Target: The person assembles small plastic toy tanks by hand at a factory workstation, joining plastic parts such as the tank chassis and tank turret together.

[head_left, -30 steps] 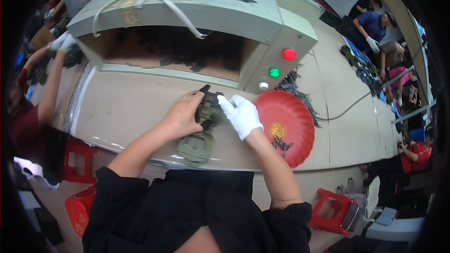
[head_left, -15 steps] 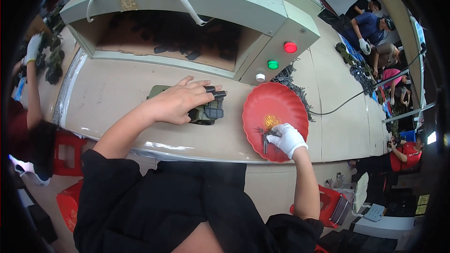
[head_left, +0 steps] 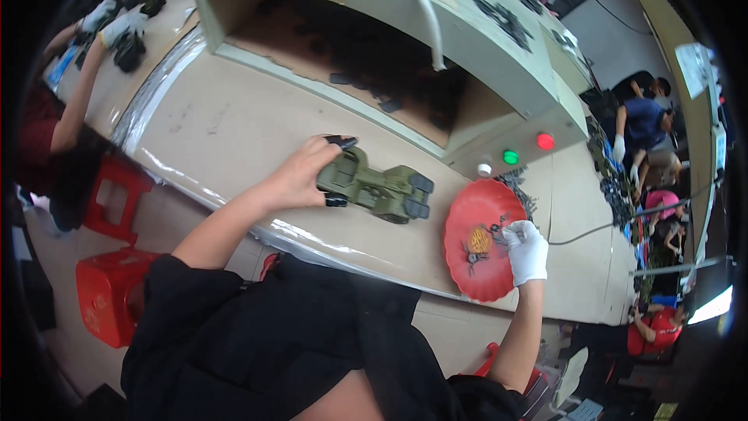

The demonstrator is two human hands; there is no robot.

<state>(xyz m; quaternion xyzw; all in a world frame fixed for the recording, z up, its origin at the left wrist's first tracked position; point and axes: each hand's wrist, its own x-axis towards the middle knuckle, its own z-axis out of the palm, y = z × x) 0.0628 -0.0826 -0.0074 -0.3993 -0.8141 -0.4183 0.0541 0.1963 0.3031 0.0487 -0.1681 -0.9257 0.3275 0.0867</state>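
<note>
My left hand (head_left: 294, 178), bare with black covers on some fingertips, grips the left end of an olive-green toy military vehicle (head_left: 382, 189). Thumb and fingers lie on opposite sides of it, and it rests on the table. Two dark grey blocks sit on the vehicle's right end. My right hand (head_left: 527, 252), in a white glove, is at the right side of a red scalloped plate (head_left: 460, 224). Its fingers are pinched at a small dark grey plastic part (head_left: 496, 228), whose exact shape is unclear. Another spidery dark grey part (head_left: 474, 259) lies on the plate.
Beyond the vehicle stands a pale metal machine (head_left: 506, 121) with an open bay holding dark parts (head_left: 389, 103). A heap of grey parts (head_left: 517, 190) lies behind the plate. A cable (head_left: 580, 238) crosses the table at right. At left, a co-worker's gloved hands (head_left: 113, 25) handle green pieces.
The view has turned, tilting the scene. My left hand has shifted from atop the vehicle to its left end, uncovering most of it. My right hand has moved to the plate's right side.
</note>
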